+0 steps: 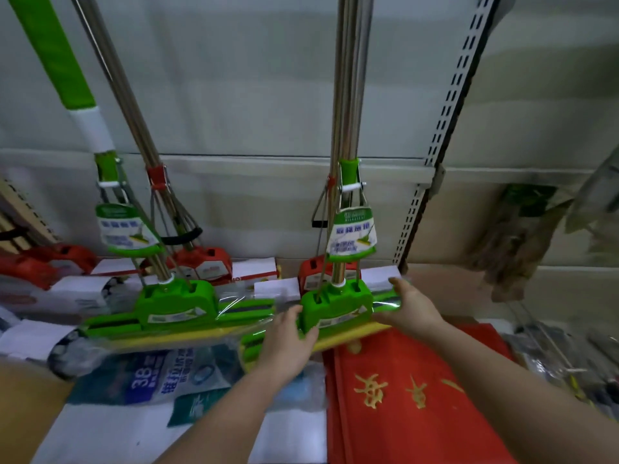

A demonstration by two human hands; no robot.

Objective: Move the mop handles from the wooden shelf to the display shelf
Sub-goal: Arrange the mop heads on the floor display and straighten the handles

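1. We have both hands on the head of the green mop (336, 304) on the right. Left hand (288, 343) grips its left end, thumb on top near the green housing, fingers under the yellow sponge edge. Right hand (410, 306) grips the wrapped right end, fingers curled round the bar.
2. The mop stands nearly upright, its steel handle (350, 95) running up against the grey back panel (251, 78) and out of frame. The head sits over the red banner (418, 390) and packaged goods. We judge this is the seating step on the display shelf.
3. A second green mop (174, 303) leans just to the left; its wrapped end nearly meets ours near the left hand. Red mop heads (204, 259) sit behind both.
4. To do it well: keep the head level and lower both ends together, so the handle does not swing off the panel.
5. Shift the head right if needed, so the two wrappers do not overlap or snag.
6. The top of the handle is out of sight, so we cannot tell what it rests on. Release one hand at a time and check it stays leaning before letting go.
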